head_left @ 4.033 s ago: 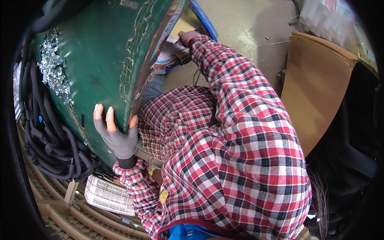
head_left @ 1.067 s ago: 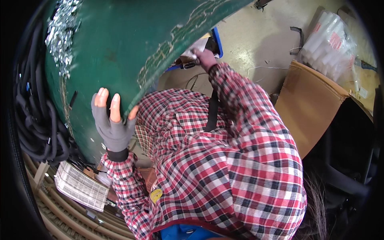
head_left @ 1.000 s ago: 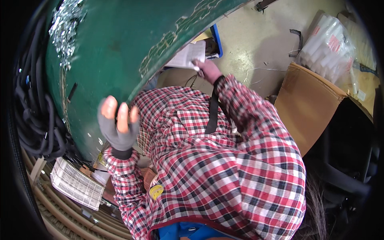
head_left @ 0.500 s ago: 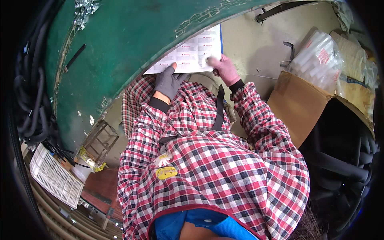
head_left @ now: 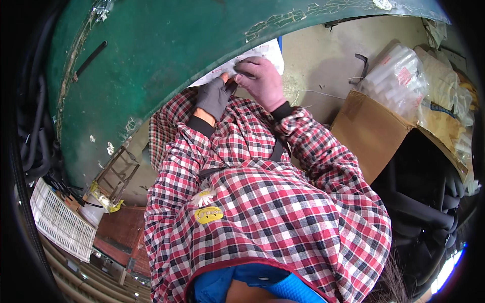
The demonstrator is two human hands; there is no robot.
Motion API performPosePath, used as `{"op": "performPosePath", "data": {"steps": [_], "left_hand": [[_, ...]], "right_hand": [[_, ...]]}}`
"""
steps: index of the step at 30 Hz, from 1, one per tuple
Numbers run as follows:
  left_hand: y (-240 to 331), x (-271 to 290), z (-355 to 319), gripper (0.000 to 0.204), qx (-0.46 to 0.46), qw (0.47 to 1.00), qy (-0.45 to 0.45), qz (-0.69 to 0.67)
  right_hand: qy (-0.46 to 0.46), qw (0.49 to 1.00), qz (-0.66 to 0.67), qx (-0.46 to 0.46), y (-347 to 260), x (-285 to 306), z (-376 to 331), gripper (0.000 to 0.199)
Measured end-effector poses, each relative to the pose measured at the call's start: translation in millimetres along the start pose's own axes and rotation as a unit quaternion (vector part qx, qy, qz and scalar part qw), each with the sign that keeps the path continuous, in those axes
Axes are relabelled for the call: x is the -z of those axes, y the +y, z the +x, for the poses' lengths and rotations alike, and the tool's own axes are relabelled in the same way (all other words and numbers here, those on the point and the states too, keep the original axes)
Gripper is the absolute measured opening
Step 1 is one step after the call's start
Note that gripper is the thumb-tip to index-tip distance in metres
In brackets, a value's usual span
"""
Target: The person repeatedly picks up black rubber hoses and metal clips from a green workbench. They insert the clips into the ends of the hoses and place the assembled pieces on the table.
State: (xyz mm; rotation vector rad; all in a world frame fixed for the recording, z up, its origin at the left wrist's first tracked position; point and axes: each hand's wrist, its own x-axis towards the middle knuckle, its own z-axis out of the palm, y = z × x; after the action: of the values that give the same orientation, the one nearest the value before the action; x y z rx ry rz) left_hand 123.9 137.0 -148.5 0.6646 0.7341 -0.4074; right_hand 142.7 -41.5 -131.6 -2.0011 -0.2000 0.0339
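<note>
A white sheet of printed labels (head_left: 273, 53) lies low, partly hidden beneath the overhanging green tabletop (head_left: 146, 45). My left hand (head_left: 212, 98), in a grey glove with a bare thumb tip, grips its near edge. My right hand (head_left: 263, 85), in a pink glove with grey fingertips, bends over the sheet beside the left thumb. Its fingers are curled and pressed together, and what they pinch is too small to make out. A blue edge (head_left: 280, 42) shows behind the sheet's far right corner.
On the right stands an open cardboard box (head_left: 371, 132) with black foam tubes (head_left: 422, 207); bagged white tubes (head_left: 399, 76) lie behind it. Black tubes (head_left: 38, 131) hang at the far left, above a white slatted crate (head_left: 63, 219). A black strip (head_left: 91, 60) rests on the tabletop.
My right hand has moved left from the sheet's right edge to beside my left thumb, fingers now curled. The sheet shows less from under the tabletop. The whole view has shifted slightly.
</note>
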Motion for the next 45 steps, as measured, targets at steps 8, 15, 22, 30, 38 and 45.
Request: {"op": "performPosePath", "data": {"steps": [8,15,22,30,38,45], "left_hand": [[-2,0,2,0.025,-0.085,0.926,-0.027,0.368],[-13,12,19,0.028,-0.207,0.868,-0.013,0.452],[-43,69,67,0.025,-0.216,0.92,-0.021,0.326],[-22,24,42,0.026,-0.103,0.934,0.059,0.337],[-35,55,80,0.03,-0.152,0.958,0.04,0.24],[-12,37,60,0.025,-0.059,0.96,-0.052,0.268]], "right_hand": [[0.027,0.97,0.124,-0.209,6,-18,-10,0.028],[-0.029,0.966,0.111,-0.231,17,-4,2,0.025],[-0.035,0.98,-0.13,-0.145,-12,-6,16,0.018],[0.05,0.882,0.271,-0.381,29,-18,11,0.025],[0.083,0.91,0.282,-0.293,42,4,6,0.024],[-0.009,0.991,0.0,-0.133,15,-9,10,0.031]]}}
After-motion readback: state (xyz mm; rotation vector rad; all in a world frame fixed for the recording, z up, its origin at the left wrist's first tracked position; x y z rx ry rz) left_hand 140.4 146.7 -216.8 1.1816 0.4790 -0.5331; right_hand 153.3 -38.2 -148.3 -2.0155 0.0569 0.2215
